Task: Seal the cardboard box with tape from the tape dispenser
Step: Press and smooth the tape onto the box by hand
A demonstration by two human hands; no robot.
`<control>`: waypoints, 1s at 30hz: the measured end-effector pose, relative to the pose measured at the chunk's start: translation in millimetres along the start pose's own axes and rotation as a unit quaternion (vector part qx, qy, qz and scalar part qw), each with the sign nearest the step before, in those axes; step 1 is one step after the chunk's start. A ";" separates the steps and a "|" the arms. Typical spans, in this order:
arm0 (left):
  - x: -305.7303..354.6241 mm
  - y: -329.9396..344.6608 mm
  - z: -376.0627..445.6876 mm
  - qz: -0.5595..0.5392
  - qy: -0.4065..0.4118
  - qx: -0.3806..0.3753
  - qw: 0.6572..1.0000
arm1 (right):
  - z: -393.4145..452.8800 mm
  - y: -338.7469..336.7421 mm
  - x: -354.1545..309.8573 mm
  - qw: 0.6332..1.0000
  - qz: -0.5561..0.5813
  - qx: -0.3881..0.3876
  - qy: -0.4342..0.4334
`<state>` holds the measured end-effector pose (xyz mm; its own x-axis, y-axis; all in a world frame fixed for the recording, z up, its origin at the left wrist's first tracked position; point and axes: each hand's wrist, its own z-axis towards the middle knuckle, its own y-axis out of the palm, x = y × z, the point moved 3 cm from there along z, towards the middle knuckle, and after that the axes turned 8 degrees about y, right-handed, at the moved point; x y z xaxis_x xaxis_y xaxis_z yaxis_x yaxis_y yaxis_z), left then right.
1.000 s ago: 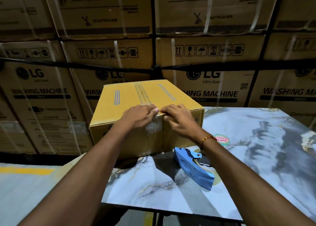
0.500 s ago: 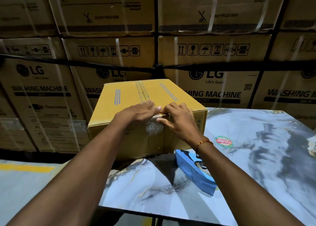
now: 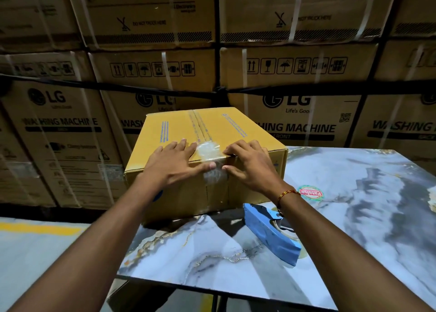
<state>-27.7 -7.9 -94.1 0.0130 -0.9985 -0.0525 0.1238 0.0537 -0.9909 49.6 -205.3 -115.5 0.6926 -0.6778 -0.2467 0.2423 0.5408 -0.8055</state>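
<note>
A closed yellow cardboard box (image 3: 247, 132) stands on the marble-patterned table (image 3: 354, 193). Clear tape (image 3: 208, 150) runs along its top seam and folds over the near edge onto the front face. My left hand (image 3: 175, 163) lies flat on the box's near top edge, just left of the tape, fingers spread. On the other side of the tape rests my right hand (image 3: 250, 165), fingers on the top edge and thumb on the front face. The blue tape dispenser (image 3: 269, 234) lies on the table in front of the box, under my right forearm, held by neither hand.
Large strapped washing-machine cartons (image 3: 295, 113) are stacked as a wall behind the table. A round red and green sticker (image 3: 311, 193) is on the tabletop right of the box. The table's near edge (image 3: 212, 288) ends over a floor with a yellow line (image 3: 40, 228) at left.
Both hands have moved apart from the middle of the near edge, uncovering the tape there. Their fingers went from bunched together to spread flat.
</note>
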 end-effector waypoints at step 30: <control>5.0 -3.9 -11.1 0.010 0.028 -0.020 0.999 | -0.1 -0.6 -2.5 0.999 0.039 0.003 0.027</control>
<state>-39.1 -13.2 -91.8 -0.0406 -0.9961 -0.0781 0.0845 0.0744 -0.9936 47.6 -204.0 -114.5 0.6718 -0.6596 -0.3371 0.1935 0.5956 -0.7796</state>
